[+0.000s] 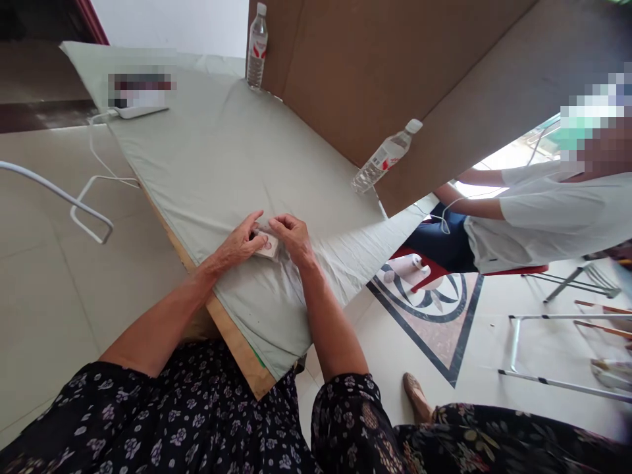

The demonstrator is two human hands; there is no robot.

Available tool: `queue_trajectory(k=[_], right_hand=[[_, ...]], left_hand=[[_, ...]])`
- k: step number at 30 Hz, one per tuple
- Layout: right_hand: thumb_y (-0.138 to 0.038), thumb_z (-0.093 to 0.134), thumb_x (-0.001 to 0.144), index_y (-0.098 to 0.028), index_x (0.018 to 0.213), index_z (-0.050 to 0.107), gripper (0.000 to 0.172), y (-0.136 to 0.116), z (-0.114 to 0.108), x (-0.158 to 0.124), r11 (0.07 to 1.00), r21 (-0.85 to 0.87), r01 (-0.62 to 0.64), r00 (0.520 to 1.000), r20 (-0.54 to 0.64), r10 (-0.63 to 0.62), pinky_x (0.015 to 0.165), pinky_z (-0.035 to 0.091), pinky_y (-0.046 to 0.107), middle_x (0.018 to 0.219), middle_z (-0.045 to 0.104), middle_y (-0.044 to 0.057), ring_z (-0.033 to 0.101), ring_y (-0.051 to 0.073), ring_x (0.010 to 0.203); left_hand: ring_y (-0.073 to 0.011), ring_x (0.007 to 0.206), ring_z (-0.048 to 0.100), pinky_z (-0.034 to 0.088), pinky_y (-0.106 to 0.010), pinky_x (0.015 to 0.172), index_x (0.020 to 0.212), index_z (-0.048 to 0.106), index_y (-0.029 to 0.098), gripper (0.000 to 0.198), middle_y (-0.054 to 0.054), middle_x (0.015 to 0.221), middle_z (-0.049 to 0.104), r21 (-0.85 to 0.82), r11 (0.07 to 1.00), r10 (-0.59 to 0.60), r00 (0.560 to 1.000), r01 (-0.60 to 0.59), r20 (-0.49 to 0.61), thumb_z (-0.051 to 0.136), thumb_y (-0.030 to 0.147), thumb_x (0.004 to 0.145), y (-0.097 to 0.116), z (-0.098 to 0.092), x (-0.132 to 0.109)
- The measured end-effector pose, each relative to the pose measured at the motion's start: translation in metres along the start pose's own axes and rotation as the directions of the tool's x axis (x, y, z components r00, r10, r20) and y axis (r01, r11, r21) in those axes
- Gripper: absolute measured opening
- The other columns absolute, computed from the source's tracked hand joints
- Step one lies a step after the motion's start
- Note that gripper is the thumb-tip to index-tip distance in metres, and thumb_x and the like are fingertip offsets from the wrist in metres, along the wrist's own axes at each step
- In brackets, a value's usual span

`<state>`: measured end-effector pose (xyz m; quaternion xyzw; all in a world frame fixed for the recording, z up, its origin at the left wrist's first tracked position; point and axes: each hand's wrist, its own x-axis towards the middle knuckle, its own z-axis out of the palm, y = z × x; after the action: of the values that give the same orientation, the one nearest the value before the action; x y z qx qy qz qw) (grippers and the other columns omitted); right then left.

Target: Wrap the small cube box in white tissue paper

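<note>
A small white box (269,247) with a reddish print on its face rests on the cloth near the table's front edge. My left hand (241,242) is closed around its left side, the thumb lying over its top. At the box's far right corner, my right hand (295,237) has its thumb and forefinger pinched together. Something thin and pale shows near those fingertips, too small to make out. Part of the box is hidden behind my fingers.
A pale cloth covers the table (197,145). One water bottle (257,49) stands by a large cardboard panel (336,79); another bottle (385,158) is nearer on the right. A white device (141,108) with a cable lies far left. A person in a white shirt (553,210) sits at right.
</note>
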<state>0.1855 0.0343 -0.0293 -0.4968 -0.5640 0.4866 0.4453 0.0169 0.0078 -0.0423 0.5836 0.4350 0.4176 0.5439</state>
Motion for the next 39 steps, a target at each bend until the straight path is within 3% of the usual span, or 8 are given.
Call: queue_trajectory(k=[9, 15, 21, 23, 26, 30, 35, 39], right_hand=[[-0.047, 0.074, 0.074, -0.023, 0.082, 0.069, 0.026, 0.007, 0.002, -0.004, 0.991, 0.105, 0.079, 0.997, -0.020, -0.078, 0.074, 0.050, 0.029, 0.081, 0.068, -0.001, 0.061, 0.015, 0.075], [-0.034, 0.068, 0.084, -0.024, 0.086, 0.074, 0.012, 0.005, -0.002, -0.013, 0.939, -0.208, 0.275, 0.960, 0.009, -0.279, 0.100, 0.051, 0.040, 0.117, 0.075, 0.004, 0.067, 0.022, 0.114], [-0.028, 0.069, 0.090, -0.030, 0.097, 0.080, 0.013, 0.005, -0.007, -0.037, 0.738, -0.512, 0.438, 0.889, 0.127, -0.440, 0.114, 0.043, 0.049, 0.128, 0.074, 0.005, 0.063, 0.026, 0.126], [-0.029, 0.069, 0.092, -0.032, 0.104, 0.080, 0.017, 0.006, -0.009, -0.045, 0.687, -0.548, 0.478, 0.868, 0.176, -0.464, 0.116, 0.042, 0.050, 0.133, 0.072, 0.005, 0.061, 0.026, 0.129], [-0.035, 0.066, 0.095, -0.031, 0.110, 0.078, 0.020, 0.008, -0.015, -0.051, 0.730, -0.486, 0.481, 0.864, 0.118, -0.490, 0.117, 0.043, 0.048, 0.137, 0.069, 0.006, 0.060, 0.026, 0.133], [-0.054, 0.068, 0.092, -0.031, 0.136, 0.064, 0.049, 0.012, -0.025, -0.047, 0.864, -0.363, 0.350, 0.929, 0.013, -0.371, 0.113, 0.049, 0.051, 0.152, 0.059, 0.008, 0.055, 0.028, 0.141], [-0.071, 0.078, 0.076, -0.030, 0.157, 0.043, 0.097, 0.018, -0.029, -0.039, 0.930, -0.304, 0.208, 0.977, 0.115, -0.180, 0.121, 0.043, 0.054, 0.164, 0.046, 0.012, 0.045, 0.032, 0.151], [-0.071, 0.084, 0.070, -0.030, 0.161, 0.036, 0.111, 0.019, -0.028, -0.036, 0.930, -0.313, 0.192, 0.974, 0.173, -0.143, 0.128, 0.034, 0.055, 0.170, 0.037, 0.013, 0.038, 0.033, 0.157]], left_hand=[[-0.0179, 0.092, 0.066, 0.053, -0.032, 0.084, 0.156, 0.040, 0.009, 0.077, -0.010, 0.110, 0.072, 0.116, 0.989, 0.104, 0.993, -0.097, -0.057, 0.060, 0.043, 0.090, -0.011, -0.001, 0.002], [-0.0200, 0.100, 0.066, 0.051, -0.037, 0.098, 0.154, 0.044, 0.010, 0.065, -0.009, 0.111, 0.072, 0.316, 0.939, 0.177, 0.978, -0.135, -0.108, 0.046, 0.044, 0.099, -0.017, 0.000, 0.005], [-0.0223, 0.100, 0.066, 0.052, -0.038, 0.097, 0.155, 0.042, 0.006, 0.065, -0.013, 0.114, 0.073, 0.332, 0.938, 0.147, 0.981, -0.098, -0.127, 0.037, 0.043, 0.103, -0.013, 0.002, 0.004], [-0.0233, 0.101, 0.066, 0.052, -0.039, 0.098, 0.154, 0.044, 0.006, 0.063, -0.014, 0.115, 0.073, 0.322, 0.943, 0.136, 0.981, -0.086, -0.136, 0.038, 0.041, 0.102, -0.011, 0.003, 0.004], [-0.0236, 0.101, 0.066, 0.052, -0.040, 0.098, 0.151, 0.048, 0.009, 0.060, -0.014, 0.118, 0.073, 0.290, 0.954, 0.123, 0.982, -0.077, -0.145, 0.043, 0.040, 0.100, -0.008, 0.003, 0.003], [-0.0223, 0.096, 0.066, 0.054, -0.040, 0.094, 0.152, 0.046, 0.011, 0.064, -0.015, 0.125, 0.072, 0.173, 0.984, 0.067, 0.985, -0.040, -0.157, 0.046, 0.043, 0.097, -0.006, 0.003, 0.002], [-0.0252, 0.108, 0.065, 0.052, -0.044, 0.101, 0.152, 0.046, 0.012, 0.073, -0.016, 0.132, 0.068, 0.049, 0.998, 0.047, 0.978, -0.038, -0.202, 0.055, 0.044, 0.087, -0.005, -0.002, -0.001], [-0.0285, 0.119, 0.062, 0.050, -0.049, 0.106, 0.158, 0.037, 0.017, 0.093, -0.016, 0.141, 0.063, 0.061, 0.993, 0.104, 0.987, -0.097, -0.122, 0.063, 0.032, 0.070, -0.010, -0.010, -0.002]])
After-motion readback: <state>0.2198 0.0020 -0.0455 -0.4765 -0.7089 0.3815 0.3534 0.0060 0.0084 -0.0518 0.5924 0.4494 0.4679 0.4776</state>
